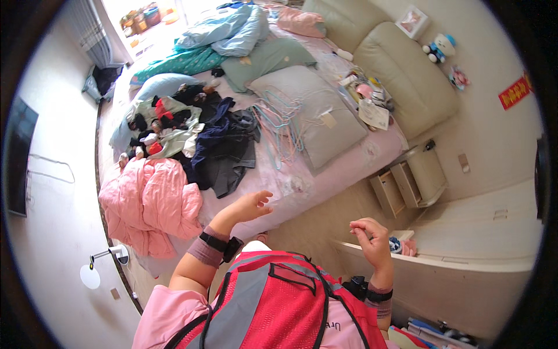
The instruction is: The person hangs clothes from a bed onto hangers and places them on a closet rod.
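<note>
My left hand (250,206) is raised over the near edge of the bed, fingers apart, holding nothing. My right hand (370,235) is above the floor on the right, its fingers curled; whether something small is in them I cannot tell. Beyond my left hand, dark blue and grey clothes (222,144) lie on the bed. A pink quilted jacket or quilt (152,196) lies bunched to their left, with small socks and light clothes (174,135) behind it. Thin plastic hangers (279,118) lie tangled against a grey pillow (331,131).
A nightstand with pulled-out drawers (405,185) stands right of the bed. An edge of a pale wooden panel (436,264) runs near my right hand. A padded headboard (401,78) backs the bed, beside a box of small items (366,94). A white lamp (90,276) is at left.
</note>
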`<action>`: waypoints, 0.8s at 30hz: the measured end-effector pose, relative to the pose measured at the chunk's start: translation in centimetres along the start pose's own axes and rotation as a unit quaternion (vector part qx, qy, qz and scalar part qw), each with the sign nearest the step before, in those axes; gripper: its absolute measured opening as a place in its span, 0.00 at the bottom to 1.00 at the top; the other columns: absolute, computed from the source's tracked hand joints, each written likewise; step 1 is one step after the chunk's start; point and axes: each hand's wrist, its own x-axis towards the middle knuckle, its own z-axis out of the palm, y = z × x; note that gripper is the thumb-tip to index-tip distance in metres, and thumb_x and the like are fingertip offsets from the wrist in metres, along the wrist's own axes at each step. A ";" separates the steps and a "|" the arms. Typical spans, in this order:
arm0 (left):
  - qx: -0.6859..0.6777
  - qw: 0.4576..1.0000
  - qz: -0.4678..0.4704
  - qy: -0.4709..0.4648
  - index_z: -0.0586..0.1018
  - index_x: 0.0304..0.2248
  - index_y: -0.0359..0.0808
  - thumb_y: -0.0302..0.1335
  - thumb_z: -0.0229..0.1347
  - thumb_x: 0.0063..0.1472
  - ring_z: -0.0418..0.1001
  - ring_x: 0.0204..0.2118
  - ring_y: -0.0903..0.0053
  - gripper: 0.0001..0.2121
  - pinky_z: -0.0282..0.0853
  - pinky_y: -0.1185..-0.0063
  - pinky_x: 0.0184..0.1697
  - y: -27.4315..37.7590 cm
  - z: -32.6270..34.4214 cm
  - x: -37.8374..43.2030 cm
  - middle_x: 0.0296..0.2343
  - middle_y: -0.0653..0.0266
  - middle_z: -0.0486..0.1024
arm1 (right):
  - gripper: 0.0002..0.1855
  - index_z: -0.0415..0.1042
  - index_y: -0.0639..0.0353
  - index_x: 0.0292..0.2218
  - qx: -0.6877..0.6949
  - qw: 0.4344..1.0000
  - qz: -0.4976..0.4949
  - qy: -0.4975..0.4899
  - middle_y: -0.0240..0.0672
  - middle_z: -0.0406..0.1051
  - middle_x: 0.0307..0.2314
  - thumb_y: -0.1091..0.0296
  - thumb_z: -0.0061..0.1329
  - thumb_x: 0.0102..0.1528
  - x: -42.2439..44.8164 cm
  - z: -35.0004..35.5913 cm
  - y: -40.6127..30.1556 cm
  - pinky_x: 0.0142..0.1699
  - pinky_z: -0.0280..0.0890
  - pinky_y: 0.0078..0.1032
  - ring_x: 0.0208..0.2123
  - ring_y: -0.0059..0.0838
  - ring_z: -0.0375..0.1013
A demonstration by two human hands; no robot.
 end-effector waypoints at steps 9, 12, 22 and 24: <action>-0.054 0.988 -0.095 0.111 0.71 0.51 0.32 0.33 0.60 0.58 0.75 0.45 0.66 0.23 0.71 0.73 0.47 -5.0 -2.7 -4.8 0.42 0.51 0.76 | 0.06 0.75 0.66 0.34 0.007 0.991 -0.045 -0.122 0.43 0.75 0.29 0.80 0.50 0.52 7.2 5.3 -1.2 0.39 0.68 0.25 0.32 0.36 0.75; -0.074 0.978 -0.105 0.163 0.71 0.51 0.33 0.33 0.59 0.59 0.75 0.45 0.67 0.23 0.71 0.73 0.48 -6.5 -2.3 -6.7 0.42 0.51 0.76 | 0.07 0.75 0.67 0.35 0.018 0.982 -0.103 -0.158 0.39 0.74 0.28 0.82 0.48 0.54 9.7 6.5 -0.6 0.36 0.68 0.21 0.30 0.26 0.75; -0.188 0.901 -0.238 0.310 0.69 0.53 0.33 0.29 0.58 0.59 0.72 0.47 0.74 0.23 0.69 0.77 0.49 -6.2 0.9 -15.1 0.43 0.56 0.74 | 0.06 0.75 0.67 0.34 0.090 0.938 -0.189 -0.276 0.45 0.74 0.29 0.79 0.49 0.54 17.6 11.1 0.4 0.38 0.67 0.27 0.32 0.39 0.75; -0.213 0.879 -0.279 0.323 0.68 0.54 0.33 0.28 0.58 0.60 0.71 0.46 0.76 0.23 0.69 0.78 0.49 -5.8 1.6 -16.0 0.43 0.58 0.74 | 0.06 0.75 0.67 0.35 0.090 0.935 -0.178 -0.292 0.45 0.75 0.29 0.79 0.49 0.53 18.8 11.8 0.8 0.38 0.67 0.27 0.33 0.39 0.75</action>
